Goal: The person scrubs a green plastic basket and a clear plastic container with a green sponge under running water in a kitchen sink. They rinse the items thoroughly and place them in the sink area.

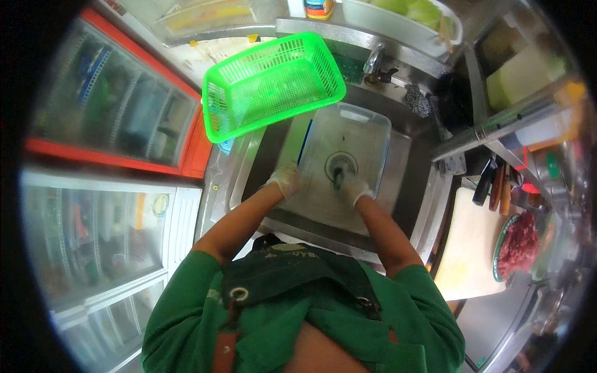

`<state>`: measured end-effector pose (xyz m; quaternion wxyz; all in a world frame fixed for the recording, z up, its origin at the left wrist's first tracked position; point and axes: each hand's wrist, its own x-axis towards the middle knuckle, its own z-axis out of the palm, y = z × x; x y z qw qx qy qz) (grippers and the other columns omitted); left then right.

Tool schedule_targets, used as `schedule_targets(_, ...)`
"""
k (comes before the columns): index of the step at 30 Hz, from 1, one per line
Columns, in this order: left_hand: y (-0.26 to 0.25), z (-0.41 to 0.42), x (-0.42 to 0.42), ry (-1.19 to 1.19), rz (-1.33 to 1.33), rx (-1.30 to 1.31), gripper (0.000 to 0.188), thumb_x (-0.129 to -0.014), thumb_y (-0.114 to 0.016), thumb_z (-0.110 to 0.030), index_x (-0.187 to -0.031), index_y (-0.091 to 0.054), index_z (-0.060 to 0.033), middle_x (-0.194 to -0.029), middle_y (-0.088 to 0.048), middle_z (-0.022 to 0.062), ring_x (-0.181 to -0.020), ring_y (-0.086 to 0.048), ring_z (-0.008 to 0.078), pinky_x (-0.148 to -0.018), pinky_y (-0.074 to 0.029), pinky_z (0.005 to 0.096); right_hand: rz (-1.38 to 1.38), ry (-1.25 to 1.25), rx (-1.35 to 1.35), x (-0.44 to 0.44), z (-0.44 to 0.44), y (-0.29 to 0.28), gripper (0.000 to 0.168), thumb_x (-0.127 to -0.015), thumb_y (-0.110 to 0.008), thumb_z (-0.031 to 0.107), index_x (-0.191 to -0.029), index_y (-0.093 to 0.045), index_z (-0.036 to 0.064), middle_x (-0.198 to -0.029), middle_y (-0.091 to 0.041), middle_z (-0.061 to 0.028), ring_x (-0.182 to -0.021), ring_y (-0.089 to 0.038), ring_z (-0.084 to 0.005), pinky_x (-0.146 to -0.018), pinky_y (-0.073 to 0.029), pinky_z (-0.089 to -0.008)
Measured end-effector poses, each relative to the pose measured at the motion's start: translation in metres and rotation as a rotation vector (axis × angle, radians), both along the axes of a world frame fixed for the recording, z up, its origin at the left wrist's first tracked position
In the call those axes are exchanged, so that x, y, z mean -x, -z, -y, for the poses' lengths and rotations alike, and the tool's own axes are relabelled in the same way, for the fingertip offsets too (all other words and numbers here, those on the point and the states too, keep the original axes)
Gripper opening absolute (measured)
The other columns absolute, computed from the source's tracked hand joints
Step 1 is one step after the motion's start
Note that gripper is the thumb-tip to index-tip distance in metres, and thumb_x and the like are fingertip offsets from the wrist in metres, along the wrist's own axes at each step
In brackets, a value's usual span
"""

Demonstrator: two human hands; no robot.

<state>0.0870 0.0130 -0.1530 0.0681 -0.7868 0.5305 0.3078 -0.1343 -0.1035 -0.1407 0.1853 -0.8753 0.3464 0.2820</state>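
A clear plastic tub (361,123) lies in the stainless steel sink (401,168), and the drain shows through its bottom. My left hand (285,181), in a thin translucent glove, grips the tub's left side near a blue strip. My right hand (353,187), also gloved, is inside the tub over the drain and blurred by motion. A small dark green thing (337,179) is at its fingers; whether the hand holds it is unclear. A bright green plastic basket (275,88) rests tilted across the sink's far left corner.
Behind the sink are a metal faucet (373,60) and a steel wool scrubber (417,100). On the right, a white cutting board (466,247) bears a plate of raw minced meat (517,247), with knives (496,184) beyond. Glass-door refrigerators (107,233) stand left.
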Motion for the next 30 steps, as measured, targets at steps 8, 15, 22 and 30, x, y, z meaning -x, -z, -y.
schedule_targets(8, 0.023, 0.040, 0.002, 0.016, -0.136, -0.238, 0.045, -0.091, -0.048, -0.021, -0.128, -0.048, 0.0045, -0.113, -0.061, 0.0243, -0.110, -0.058, 0.0391, -0.093, -0.046, 0.0445, -0.003, -0.404, 0.066, -0.058, 0.006, 0.044, 0.082, -0.087, -0.061, 0.018, -0.151, -0.011, 0.014, -0.159, -0.004, -0.0007, -0.145, -0.009, -0.0250, -0.115, -0.022, -0.0454)
schedule_targets(15, 0.011, 0.034, 0.013, -0.199, -0.099, -0.194, 0.045, -0.086, -0.056, -0.019, -0.122, -0.046, 0.0052, -0.116, -0.059, 0.0246, -0.109, -0.060, 0.0371, -0.089, -0.048, 0.0445, 0.137, 0.074, 0.090, -0.097, 0.122, 0.077, 0.083, -0.083, -0.063, 0.017, -0.149, -0.015, 0.006, -0.155, -0.016, -0.0127, -0.143, -0.016, -0.0319, -0.111, -0.030, -0.0433)
schedule_targets(22, -0.012, 0.052, 0.033, -0.258, -0.140, -0.300, 0.046, -0.084, -0.057, -0.014, -0.124, -0.044, 0.0044, -0.120, -0.058, 0.0245, -0.109, -0.059, 0.0382, -0.091, -0.048, 0.0449, 0.065, 0.611, 0.217, -0.013, 0.046, 0.069, 0.076, -0.087, -0.060, 0.024, -0.148, -0.019, 0.004, -0.149, -0.028, -0.0208, -0.139, -0.025, -0.0356, -0.110, -0.030, -0.0475)
schedule_targets(30, -0.034, 0.049, 0.035, 0.231, -0.114, -0.127, 0.034, -0.082, -0.056, -0.021, -0.109, -0.058, 0.0002, -0.109, -0.063, 0.0237, -0.099, -0.063, 0.0399, -0.086, -0.049, 0.0462, 0.115, 0.189, -0.079, -0.018, -0.020, 0.074, 0.058, -0.094, -0.046, 0.020, -0.146, -0.025, 0.002, -0.148, -0.034, -0.0172, -0.134, -0.036, -0.0322, -0.107, -0.034, -0.0495)
